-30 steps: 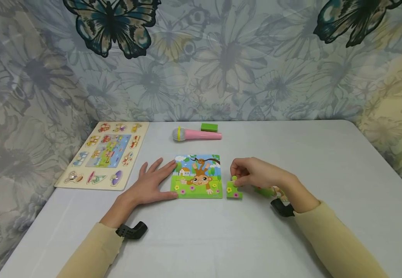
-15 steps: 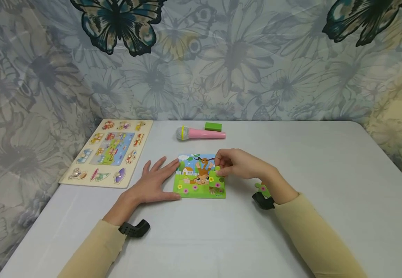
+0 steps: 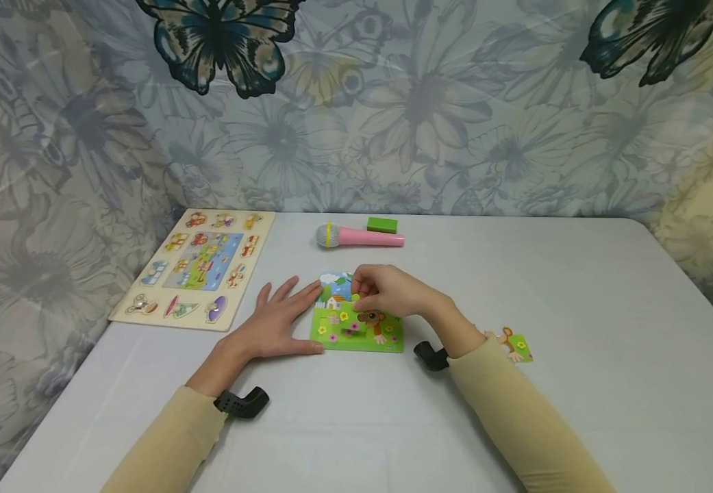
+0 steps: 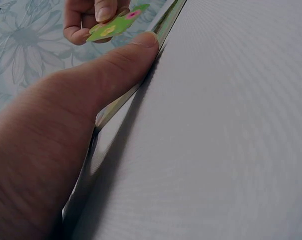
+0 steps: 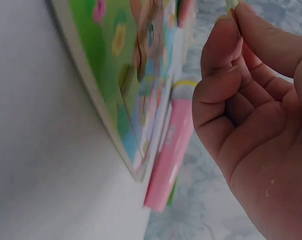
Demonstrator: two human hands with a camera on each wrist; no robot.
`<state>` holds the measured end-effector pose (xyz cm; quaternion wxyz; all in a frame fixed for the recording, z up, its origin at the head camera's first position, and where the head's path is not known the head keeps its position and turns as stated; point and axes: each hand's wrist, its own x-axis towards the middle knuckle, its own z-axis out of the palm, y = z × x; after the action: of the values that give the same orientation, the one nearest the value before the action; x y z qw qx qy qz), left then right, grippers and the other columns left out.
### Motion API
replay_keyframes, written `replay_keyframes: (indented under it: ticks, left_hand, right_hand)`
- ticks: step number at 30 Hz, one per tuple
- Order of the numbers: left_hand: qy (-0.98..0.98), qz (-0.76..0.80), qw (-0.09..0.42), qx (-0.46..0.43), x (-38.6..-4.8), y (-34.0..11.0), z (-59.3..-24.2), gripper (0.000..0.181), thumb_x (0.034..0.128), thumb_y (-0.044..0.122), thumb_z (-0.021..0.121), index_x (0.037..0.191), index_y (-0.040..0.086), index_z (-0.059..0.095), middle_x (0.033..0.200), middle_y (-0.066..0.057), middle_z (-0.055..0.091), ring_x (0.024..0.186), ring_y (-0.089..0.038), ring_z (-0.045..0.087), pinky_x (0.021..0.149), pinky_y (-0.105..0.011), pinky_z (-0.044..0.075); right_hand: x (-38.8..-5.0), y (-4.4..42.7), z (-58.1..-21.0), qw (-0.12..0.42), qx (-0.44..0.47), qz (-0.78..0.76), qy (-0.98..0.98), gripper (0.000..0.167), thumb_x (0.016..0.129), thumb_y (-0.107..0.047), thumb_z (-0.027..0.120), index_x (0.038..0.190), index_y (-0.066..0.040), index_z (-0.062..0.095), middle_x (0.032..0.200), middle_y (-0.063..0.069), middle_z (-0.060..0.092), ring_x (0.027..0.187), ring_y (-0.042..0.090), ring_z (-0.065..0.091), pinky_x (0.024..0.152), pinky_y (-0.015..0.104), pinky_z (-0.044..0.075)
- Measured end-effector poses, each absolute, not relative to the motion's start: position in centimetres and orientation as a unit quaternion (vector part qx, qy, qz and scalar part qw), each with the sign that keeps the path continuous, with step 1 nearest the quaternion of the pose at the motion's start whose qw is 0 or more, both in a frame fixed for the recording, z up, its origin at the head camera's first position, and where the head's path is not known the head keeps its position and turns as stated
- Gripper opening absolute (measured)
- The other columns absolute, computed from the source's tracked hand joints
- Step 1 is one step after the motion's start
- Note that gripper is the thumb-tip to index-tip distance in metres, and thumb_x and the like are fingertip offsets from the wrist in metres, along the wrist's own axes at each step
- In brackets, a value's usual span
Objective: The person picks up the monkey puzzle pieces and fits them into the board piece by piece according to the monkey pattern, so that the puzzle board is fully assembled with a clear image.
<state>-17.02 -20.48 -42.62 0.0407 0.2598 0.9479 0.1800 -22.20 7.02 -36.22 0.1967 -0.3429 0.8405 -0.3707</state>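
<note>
A small monkey picture puzzle board (image 3: 390, 342) lies flat on the white table. My left hand (image 3: 272, 330) has its fingers spread, and its fingertip and thumb touch the board's left edge. Above the board, my right hand (image 3: 393, 290) pinches a green puzzle piece (image 3: 351, 319) with flowers between thumb and fingers. In the left wrist view, the same puzzle piece (image 4: 115, 27) hangs tilted, apart from the board. The right hand (image 5: 261, 110) covers part of the board's upper picture in the head view. Loose puzzle pieces (image 3: 519, 346) lie right of the board, partly behind the right forearm.
A pink toy microphone (image 3: 368, 237) lies behind the board, with a green block (image 3: 382, 224) just beyond it. At the far left is a larger wooden peg puzzle (image 3: 153, 301). A flower-patterned cloth (image 3: 424, 137) hangs behind the table.
My right hand has lifted the green puzzle piece from beside the board and carried it left, over the board. More of the loose pieces shows now. The left hand stays at the board's edge.
</note>
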Motion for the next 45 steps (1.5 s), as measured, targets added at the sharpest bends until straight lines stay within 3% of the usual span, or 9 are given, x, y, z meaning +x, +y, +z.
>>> replay_keyframes:
  ticks: [16,36,45]
  left_hand:
    - [0.946,0.184,0.041,0.264,-17.1,-20.5,-42.7,0.105,0.0803,0.072,0.068,0.162,0.019,0.027,0.167,0.008,0.020,0.153,-0.031,0.007,0.112,-0.068,-0.003]
    - [0.945,0.188,0.030,0.267,-16.9,-20.4,-42.6,0.105,0.0796,0.070,0.070,0.161,0.018,0.030,0.166,0.006,0.023,0.153,-0.034,0.010,0.111,-0.070,-0.002]
    - [0.945,0.187,0.034,0.268,-17.0,-20.5,-42.7,0.105,0.0802,0.071,0.069,0.161,0.019,0.028,0.166,0.007,0.022,0.153,-0.032,0.008,0.111,-0.069,-0.003]
  right_hand:
    - [-22.4,3.3,-37.2,0.232,-0.350,-0.311,0.853,0.015,0.096,-0.012,0.072,0.103,-0.007,0.060,0.078,0.001,0.059,0.066,0.013,0.052,0.062,0.025,0.045]
    - [-21.7,1.9,-37.8,0.220,-0.366,-0.220,0.877,0.020,0.094,-0.020,0.075,0.106,-0.009,0.063,0.083,-0.002,0.061,0.072,0.011,0.056,0.067,0.025,0.046]
    - [-21.2,1.6,-37.8,0.234,-0.379,-0.243,0.862,0.007,0.095,-0.011,0.073,0.094,-0.011,0.065,0.074,-0.002,0.064,0.059,0.010,0.061,0.062,0.024,0.046]
